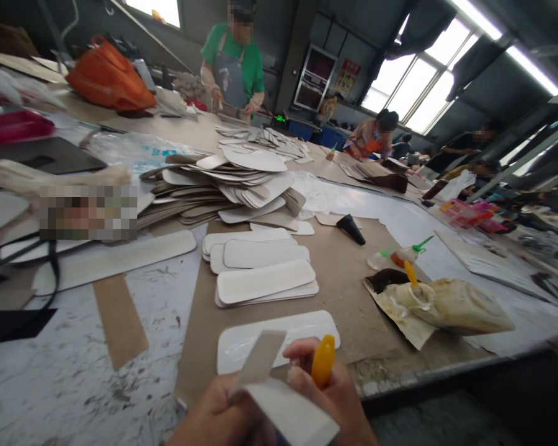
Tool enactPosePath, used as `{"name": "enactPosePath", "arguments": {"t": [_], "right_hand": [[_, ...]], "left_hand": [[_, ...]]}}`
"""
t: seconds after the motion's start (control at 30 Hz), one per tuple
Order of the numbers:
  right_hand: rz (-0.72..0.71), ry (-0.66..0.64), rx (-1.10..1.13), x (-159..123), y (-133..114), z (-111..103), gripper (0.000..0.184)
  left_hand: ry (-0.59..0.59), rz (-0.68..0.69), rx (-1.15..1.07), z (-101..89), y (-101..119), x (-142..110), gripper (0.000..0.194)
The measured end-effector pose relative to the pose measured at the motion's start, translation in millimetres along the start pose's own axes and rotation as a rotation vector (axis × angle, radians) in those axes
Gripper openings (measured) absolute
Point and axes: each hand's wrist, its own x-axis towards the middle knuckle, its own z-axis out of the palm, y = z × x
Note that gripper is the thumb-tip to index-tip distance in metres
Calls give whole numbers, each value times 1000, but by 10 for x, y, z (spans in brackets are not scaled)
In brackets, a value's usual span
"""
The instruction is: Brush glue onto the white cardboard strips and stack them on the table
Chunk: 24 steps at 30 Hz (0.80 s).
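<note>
My left hand (227, 406) is closed on a pale grey-white strip (291, 412), which bends over at the fingers with one end sticking up. My right hand (328, 396) is at the strip's right side, its fingers curled round a yellow-handled tool (323, 361); the working end of that tool is hidden. Just beyond both hands a glossy white rounded panel (279, 331) lies flat on brown board (348, 322). Farther back, white panels (266, 280) lie in overlapping small stacks.
A tall pile of panels (242, 179) stands behind the stacks. To the right are a glue-smeared container (465, 303) with a yellow handle in it, a green-tipped bottle (407, 254) and a black cone (351, 229). Several people work farther off, one in a green shirt (253, 59).
</note>
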Motion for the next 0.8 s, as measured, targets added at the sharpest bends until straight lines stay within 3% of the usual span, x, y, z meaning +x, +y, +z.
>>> {"name": "enactPosePath", "arguments": {"t": [0.07, 0.17, 0.33, 0.47, 0.63, 0.7, 0.8], "right_hand": [[23, -51, 66, 28, 3, 22, 43], [0, -15, 68, 57, 15, -14, 39], [-76, 8, 67, 95, 45, 21, 30], [-116, 66, 29, 110, 15, 39, 31], [3, 104, 52, 100, -31, -51, 35], [15, 149, 108, 104, -16, -95, 36], [-24, 198, 205, 105, 45, -155, 35]], "left_hand": [[38, -19, -46, 47, 85, 51, 58], [76, -6, -97, 56, 113, 83, 51], [29, 21, 20, 123, 73, 119, 59], [-9, 84, -42, 164, 72, 122, 53], [34, 142, -164, 148, -20, 102, 49], [62, 154, -102, 157, -103, 91, 49], [35, 241, 202, 205, -198, 51, 50]]}}
